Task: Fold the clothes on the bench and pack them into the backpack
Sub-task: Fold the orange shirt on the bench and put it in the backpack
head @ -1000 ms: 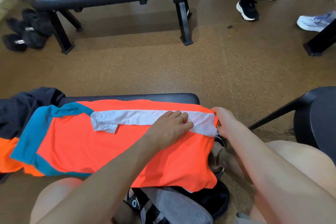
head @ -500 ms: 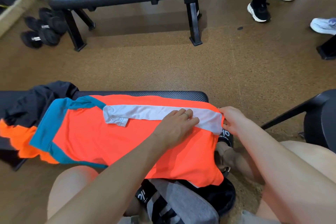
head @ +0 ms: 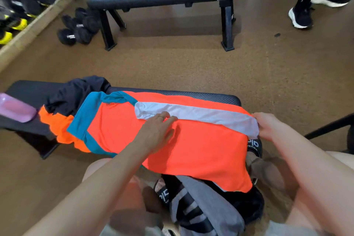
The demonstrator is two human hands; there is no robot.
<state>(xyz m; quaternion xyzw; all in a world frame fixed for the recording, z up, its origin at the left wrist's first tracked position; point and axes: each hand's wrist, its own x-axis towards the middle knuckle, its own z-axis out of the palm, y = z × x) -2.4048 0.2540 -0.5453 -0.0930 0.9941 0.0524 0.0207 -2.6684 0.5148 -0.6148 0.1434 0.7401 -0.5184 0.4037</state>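
Here the orange shirt (head: 191, 140) is spread flat along the desk (head: 201, 96), its near edge draped over the front and hanging above the backpack (head: 206, 207) on the floor. The fabric is judged thin, light, soft and rather slick, so it is likely to slide or crease unless it is taken at an edge or corner and pinned while folded. The left hand (head: 155, 132) is laid flat on the cloth, fingers straight, grasping nothing, just where the white strip (head: 201, 114) ends. The right hand (head: 268, 126) is curled round the shirt's end at the desk's right edge, so the garment lies stretched between the two hands. A dark garment (head: 76, 94) is bunched beyond the shirt's teal-trimmed end, beside a pink bottle (head: 15, 109).
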